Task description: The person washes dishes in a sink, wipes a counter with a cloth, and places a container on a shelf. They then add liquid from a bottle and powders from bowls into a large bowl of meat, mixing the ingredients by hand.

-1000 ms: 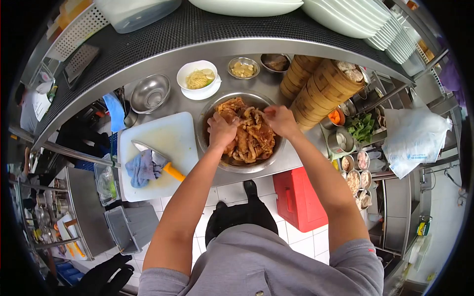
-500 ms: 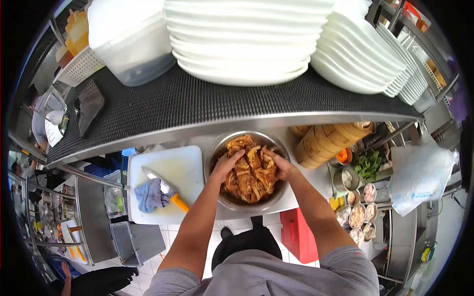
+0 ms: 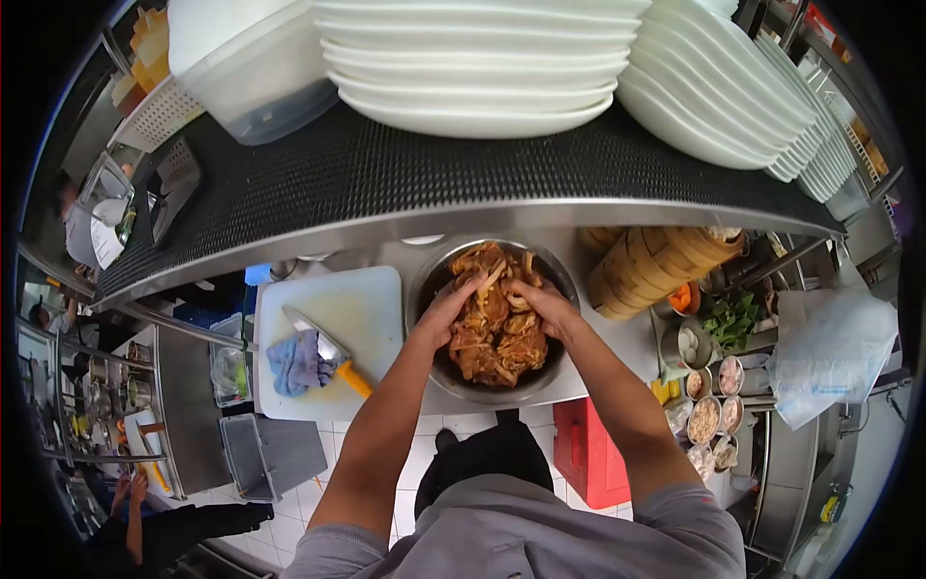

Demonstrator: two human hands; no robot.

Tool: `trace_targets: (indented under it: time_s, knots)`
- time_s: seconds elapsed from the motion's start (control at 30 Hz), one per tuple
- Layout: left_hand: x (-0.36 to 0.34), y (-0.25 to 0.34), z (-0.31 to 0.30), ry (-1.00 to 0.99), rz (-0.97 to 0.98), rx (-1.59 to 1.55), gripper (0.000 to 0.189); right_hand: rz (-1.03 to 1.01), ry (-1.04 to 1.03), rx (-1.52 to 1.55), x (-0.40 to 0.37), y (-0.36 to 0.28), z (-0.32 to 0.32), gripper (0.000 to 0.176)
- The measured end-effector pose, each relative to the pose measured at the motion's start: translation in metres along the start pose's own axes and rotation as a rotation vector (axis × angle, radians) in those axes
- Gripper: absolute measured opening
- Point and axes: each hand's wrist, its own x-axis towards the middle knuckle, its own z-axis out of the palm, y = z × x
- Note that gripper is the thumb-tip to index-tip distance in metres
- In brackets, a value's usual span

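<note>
Large pieces of raw meat [image 3: 497,343], coated in a reddish-brown marinade, fill a round steel bowl [image 3: 569,359] on the counter. My left hand [image 3: 451,309] presses into the left of the pile, fingers curled over the meat. On the opposite side my right hand [image 3: 544,307] grips the meat, its thumb pointing inward over the top. Some fingertips are sunk among the pieces and hidden. Left of the bowl, a white cutting board [image 3: 371,309] carries a yellow-handled knife [image 3: 333,355] and a crumpled blue-grey cloth [image 3: 297,365].
Above the counter's back runs a shelf [image 3: 405,179] with stacked white plates [image 3: 473,106]. Bamboo steamers [image 3: 646,275] stand right of the bowl, with small ingredient tins [image 3: 705,417] further right. A red box [image 3: 584,458] sits below the counter. Another person's hands [image 3: 133,482] show lower left.
Both hands have shifted slightly inward and up over the meat, and the pieces sit differently in the bowl. At the lower left, the other person's hands have risen. The camera view has moved a little.
</note>
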Motion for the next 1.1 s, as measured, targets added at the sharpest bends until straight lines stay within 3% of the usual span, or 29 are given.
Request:
trace_targets:
  time_s: [0.03, 0.17, 0.27, 0.3, 0.37, 0.4, 0.5, 0.6, 0.67, 0.73, 0.8, 0.83, 0.93, 1.03, 1.1]
  knots:
    - [0.006, -0.004, -0.005, -0.034, -0.029, -0.033, 0.074, -0.025, 0.126, -0.032, -0.028, -0.02, 0.024, 0.061]
    - [-0.004, 0.002, 0.002, -0.103, -0.025, -0.113, 0.066, -0.206, 0.246, -0.252, -0.025, -0.019, 0.04, 0.052]
    - [0.019, -0.022, -0.022, -0.156, -0.02, -0.217, 0.086, -0.231, 0.339, -0.391, -0.004, -0.002, 0.04, 0.054]
    - [0.028, -0.034, -0.029, -0.095, -0.02, -0.165, 0.101, -0.256, 0.211, -0.511, -0.019, -0.013, 0.051, 0.061]
    - [0.014, -0.034, -0.031, -0.053, -0.048, -0.128, 0.113, -0.302, 0.314, -0.831, -0.04, -0.022, 0.076, 0.057]
    - [0.004, -0.034, -0.029, -0.024, -0.032, -0.097, 0.112, -0.309, 0.358, -0.988, -0.045, -0.016, 0.083, 0.055]
    - [-0.046, -0.024, -0.005, 0.093, 0.079, -0.044, 0.111, -0.477, 0.221, -1.117, -0.028, 0.015, 0.074, 0.046]
    - [-0.068, -0.039, 0.01, 0.223, 0.114, -0.145, 0.107, -0.392, 0.171, -1.268, -0.048, -0.017, 0.066, 0.039]
    - [-0.063, -0.066, 0.012, 0.308, 0.132, -0.236, 0.104, -0.326, 0.298, -1.235, -0.026, -0.029, 0.039, 0.031]
    - [-0.05, -0.102, 0.016, 0.387, 0.144, -0.346, 0.1, -0.388, 0.2, -1.179, 0.016, -0.019, 0.0, 0.055]
    - [-0.058, -0.095, 0.04, 0.456, 0.051, -0.379, 0.096, -0.439, 0.11, -1.233, 0.032, -0.022, -0.007, 0.074]
    - [-0.047, -0.101, 0.047, 0.523, 0.151, -0.44, 0.094, -0.263, -0.019, -1.214, 0.035, -0.026, -0.008, 0.095]
    - [-0.021, -0.106, 0.047, 0.596, 0.036, -0.484, 0.091, -0.123, -0.041, -1.099, 0.047, -0.021, -0.008, 0.104]
    - [-0.007, -0.114, 0.039, 0.545, 0.099, -0.47, 0.089, 0.058, -0.15, -0.872, 0.046, -0.025, -0.015, 0.113]
    - [0.0, -0.113, 0.033, 0.505, 0.096, -0.433, 0.085, 0.151, -0.086, -0.814, 0.061, -0.011, -0.027, 0.127]
